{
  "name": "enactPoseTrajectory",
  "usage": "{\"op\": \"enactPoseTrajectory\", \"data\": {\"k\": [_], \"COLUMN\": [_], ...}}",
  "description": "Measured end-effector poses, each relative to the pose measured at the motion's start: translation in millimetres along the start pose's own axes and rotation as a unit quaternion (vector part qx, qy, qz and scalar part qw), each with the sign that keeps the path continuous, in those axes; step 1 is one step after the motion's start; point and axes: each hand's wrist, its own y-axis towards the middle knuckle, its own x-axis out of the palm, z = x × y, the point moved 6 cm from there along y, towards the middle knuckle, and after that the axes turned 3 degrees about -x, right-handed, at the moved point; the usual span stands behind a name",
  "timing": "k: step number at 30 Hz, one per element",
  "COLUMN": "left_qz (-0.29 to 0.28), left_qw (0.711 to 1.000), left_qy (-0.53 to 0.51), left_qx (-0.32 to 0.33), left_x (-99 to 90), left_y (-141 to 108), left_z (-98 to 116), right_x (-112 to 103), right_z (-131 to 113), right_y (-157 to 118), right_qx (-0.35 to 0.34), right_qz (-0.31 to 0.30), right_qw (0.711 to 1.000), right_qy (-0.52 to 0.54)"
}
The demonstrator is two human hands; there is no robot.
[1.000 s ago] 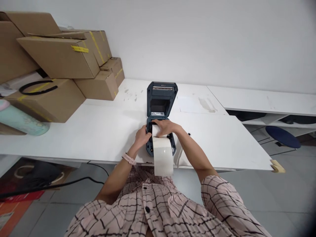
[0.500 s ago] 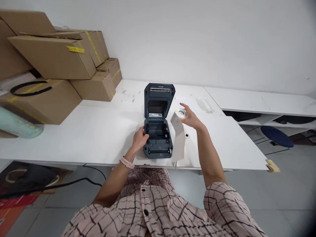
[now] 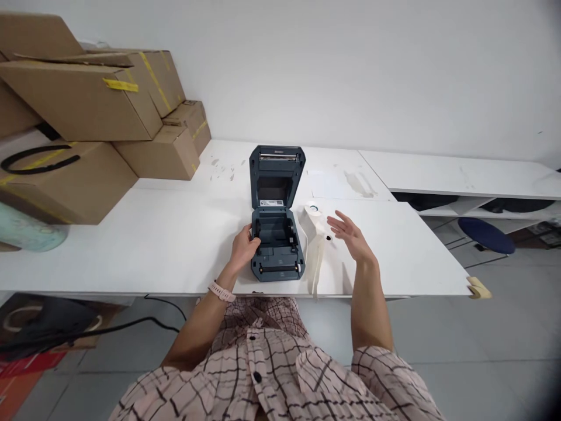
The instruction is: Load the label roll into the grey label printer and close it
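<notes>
A dark label printer stands on the white table with its lid tipped up and its inner bay showing. My left hand grips the printer's left side wall, thumb over the rim. Just right of the printer, a white roll of label paper rests on the table, its loose strip trailing toward the front edge. Fingers spread and holding nothing, my right hand hovers to the right of the roll, apart from it.
Cardboard boxes are stacked at the left, with a pale green bottle in front. The white table runs along the wall. A blue stool stands at the right, past a yellowish block on the table corner.
My right hand has let go of the label roll and drawn back to the right and toward me. The roll now sits on the table, slightly lower. My left hand keeps its hold.
</notes>
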Motion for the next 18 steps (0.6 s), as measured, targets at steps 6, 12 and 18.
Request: {"op": "enactPoseTrajectory", "data": {"k": [6, 12, 18], "left_qz": [-0.004, -0.025, -0.012], "left_qw": [1.000, 0.999, 0.999], "left_qy": [-0.017, -0.031, -0.045], "left_qx": [-0.006, -0.009, -0.009], "left_x": [1.4, 2.9, 3.1], "left_y": [1, -2, -1], "left_z": [-4, -5, -6], "right_x": [36, 33, 80], "right_z": [6, -61, -160], "right_y": [-38, -60, -80], "right_qx": [0.039, -0.057, -0.258], "right_qz": [-0.029, -0.036, -0.271], "right_qw": [0.997, 0.998, 0.927], "right_qy": [-0.056, 0.020, 0.007]}}
